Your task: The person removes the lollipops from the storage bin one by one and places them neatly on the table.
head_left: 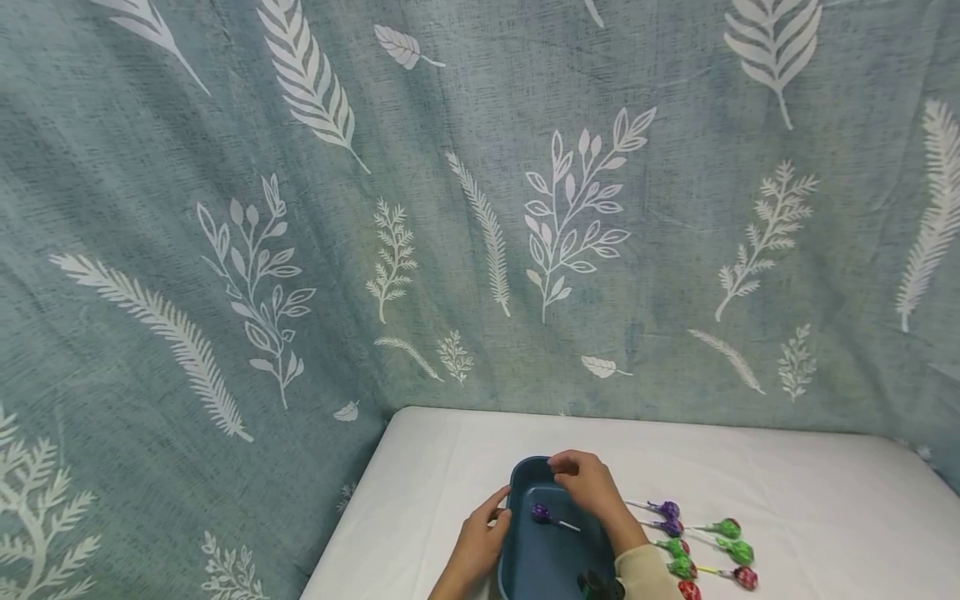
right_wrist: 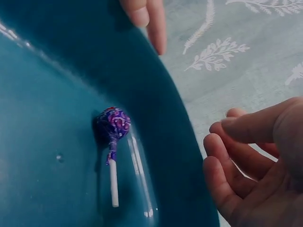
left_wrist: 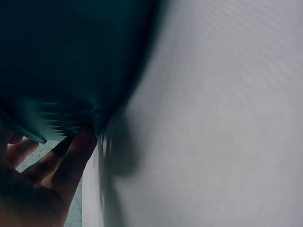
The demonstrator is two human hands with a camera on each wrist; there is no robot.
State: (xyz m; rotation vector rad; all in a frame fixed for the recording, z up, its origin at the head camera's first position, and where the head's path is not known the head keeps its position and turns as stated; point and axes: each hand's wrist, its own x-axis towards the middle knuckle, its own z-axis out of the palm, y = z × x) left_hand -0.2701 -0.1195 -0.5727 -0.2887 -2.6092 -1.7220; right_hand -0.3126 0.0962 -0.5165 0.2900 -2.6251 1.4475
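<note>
A dark blue tray (head_left: 525,487) is seen on a white-covered table (head_left: 810,500), and everything else is placed relative to it. Inside the tray, near its left wall, a single purple lollipop (head_left: 542,513) lies flat with its white stick pointing away from the head. The tray's left rim is touched by the left hand (head_left: 480,542), whose fingers (left_wrist: 71,156) are curled under the edge in the left wrist view. The right hand (head_left: 588,483) is held above the tray's far end with fingers loosely bent and apart; nothing is gripped by it. To the right of the tray, a cluster of loose lollipops (head_left: 697,542) in purple, green and red wrappers lies on the table. Behind the tray hangs a leaf-patterned curtain (head_left: 480,208).
</note>
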